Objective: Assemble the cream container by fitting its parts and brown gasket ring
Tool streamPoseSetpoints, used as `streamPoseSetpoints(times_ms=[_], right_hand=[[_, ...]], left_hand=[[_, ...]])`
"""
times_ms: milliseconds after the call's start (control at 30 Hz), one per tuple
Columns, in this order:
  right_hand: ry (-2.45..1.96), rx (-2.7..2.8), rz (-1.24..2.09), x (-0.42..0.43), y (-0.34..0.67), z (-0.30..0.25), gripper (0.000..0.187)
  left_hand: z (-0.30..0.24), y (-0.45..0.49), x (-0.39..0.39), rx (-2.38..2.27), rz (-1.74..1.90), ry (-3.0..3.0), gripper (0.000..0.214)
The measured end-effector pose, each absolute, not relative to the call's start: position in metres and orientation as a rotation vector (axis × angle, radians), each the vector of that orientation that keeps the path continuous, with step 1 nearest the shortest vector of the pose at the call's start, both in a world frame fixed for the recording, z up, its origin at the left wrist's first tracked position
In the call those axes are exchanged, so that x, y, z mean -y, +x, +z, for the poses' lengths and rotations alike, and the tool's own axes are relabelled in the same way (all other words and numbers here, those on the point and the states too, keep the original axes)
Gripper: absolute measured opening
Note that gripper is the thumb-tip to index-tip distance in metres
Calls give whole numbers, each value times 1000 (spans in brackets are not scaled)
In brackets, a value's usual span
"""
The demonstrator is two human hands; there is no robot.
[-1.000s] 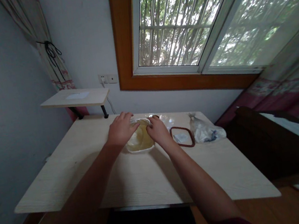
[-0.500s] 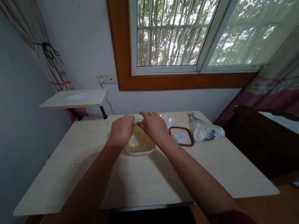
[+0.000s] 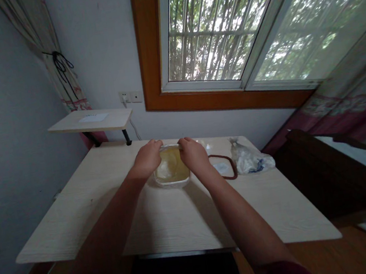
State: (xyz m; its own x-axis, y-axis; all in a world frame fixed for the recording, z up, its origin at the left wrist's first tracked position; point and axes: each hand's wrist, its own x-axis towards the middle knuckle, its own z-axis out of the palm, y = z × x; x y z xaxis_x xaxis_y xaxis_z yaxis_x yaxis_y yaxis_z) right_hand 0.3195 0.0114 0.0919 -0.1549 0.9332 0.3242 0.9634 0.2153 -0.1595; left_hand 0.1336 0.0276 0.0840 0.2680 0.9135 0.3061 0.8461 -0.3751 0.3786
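Observation:
A rounded-square container [image 3: 170,166] with a yellowish inside and a pale rim stands on the table in front of me. Clear plastic film [image 3: 172,184] shows along its near rim, and a strip of it runs between my hands at the far side. At the far left corner, my left hand [image 3: 148,157] is closed with its fingers pinching the film's edge. My right hand [image 3: 193,154] grips the film the same way at the far right corner. Both sets of fingertips are partly hidden. Right of my right hand lies a clear lid with a brown rim [image 3: 234,168].
A crumpled clear plastic bag [image 3: 250,157] lies beyond the lid, near the table's right edge. A small raised shelf [image 3: 90,121] with a paper on it stands at the back left. The wall and window [image 3: 202,30] rise behind the table [image 3: 177,219].
My hands, close together at the middle of the container's far side before, have moved apart to its far corners. The strip of film between them is wider, and more of the container's inside shows.

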Motion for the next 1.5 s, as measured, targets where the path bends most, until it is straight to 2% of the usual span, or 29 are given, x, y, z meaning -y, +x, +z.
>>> streamPoseSetpoints(times_ms=[200, 733, 833, 1000, 1067, 1333, 1500], right_hand=[[-1741, 2107, -38, -12, 322, 91, 36], [-1875, 2117, -47, -13, 319, 93, 38], [-1887, 2153, -77, -11, 317, 93, 32], [-1852, 2205, -97, -8, 319, 95, 35], [-1839, 2220, -106, -7, 322, 96, 38], [-1855, 2214, -149, -5, 326, 96, 39], [-1632, 2302, -282, -7, 322, 97, 41]], left_hand=[[70, 121, -42, -1469, 839, 2268, 46], [63, 116, -43, -1401, 856, 2249, 113], [76, 122, -38, -1403, 844, 2333, 103], [97, 132, -32, -1571, 761, 2439, 44], [99, 132, -32, -1653, 675, 2454, 28], [96, 131, -30, -1741, 637, 2468, 26], [97, 137, -28, -1743, 622, 2481, 26]])
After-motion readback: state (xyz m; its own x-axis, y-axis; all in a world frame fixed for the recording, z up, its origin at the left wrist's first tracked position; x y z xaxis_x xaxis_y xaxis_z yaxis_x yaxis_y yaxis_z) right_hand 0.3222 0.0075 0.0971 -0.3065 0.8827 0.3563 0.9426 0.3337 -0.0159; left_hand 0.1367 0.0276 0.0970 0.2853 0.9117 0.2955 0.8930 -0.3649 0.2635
